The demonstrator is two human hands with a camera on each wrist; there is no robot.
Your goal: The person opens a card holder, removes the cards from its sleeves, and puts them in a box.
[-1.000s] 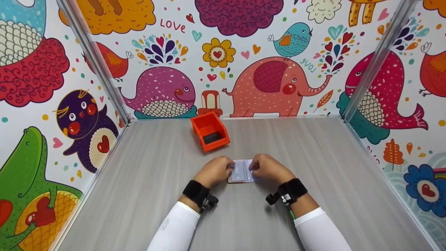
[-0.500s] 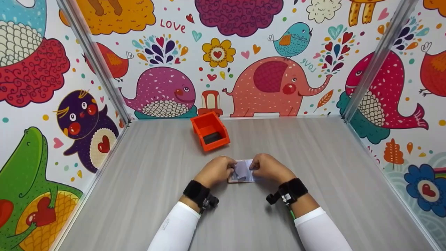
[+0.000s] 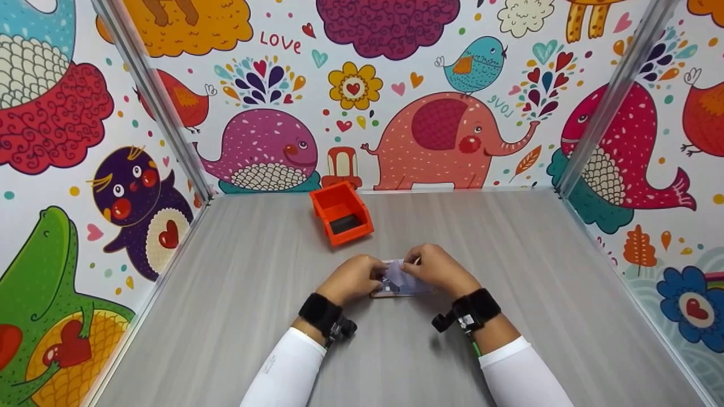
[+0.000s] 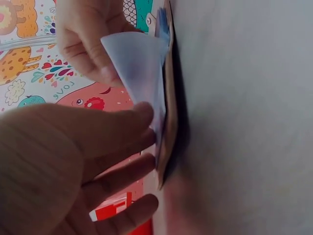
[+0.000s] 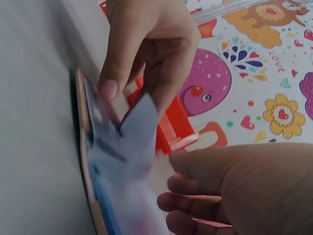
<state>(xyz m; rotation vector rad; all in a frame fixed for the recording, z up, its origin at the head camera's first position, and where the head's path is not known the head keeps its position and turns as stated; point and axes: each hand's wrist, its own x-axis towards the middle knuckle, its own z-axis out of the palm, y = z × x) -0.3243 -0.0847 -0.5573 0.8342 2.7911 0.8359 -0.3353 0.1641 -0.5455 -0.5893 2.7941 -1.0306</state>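
A small card holder (image 3: 390, 293) with a brown cover and clear plastic sleeves lies spread on the table. One plastic sleeve (image 4: 137, 58) stands raised and bent over it. At the card holder's left side, my left hand (image 3: 352, 278) holds its edge, with the thumb (image 5: 110, 88) against a sleeve. My right hand (image 3: 441, 268) is at the right side, close to the raised sleeve; its thumb and fingers (image 5: 195, 188) are loosely bent and apart in the right wrist view. Contact between those fingertips and the sleeve is hard to make out.
An orange-red bin (image 3: 339, 213) with a dark patch inside stands behind the card holder, slightly left. Printed cartoon walls (image 3: 350, 34) with metal corner posts enclose the grey wood-grain table (image 3: 249, 254). Both wrists wear black straps with small cameras.
The plastic sleeve has swung up from the left page and over towards the right. My right hand has lifted slightly, while my left hand stays at the card holder's left edge.
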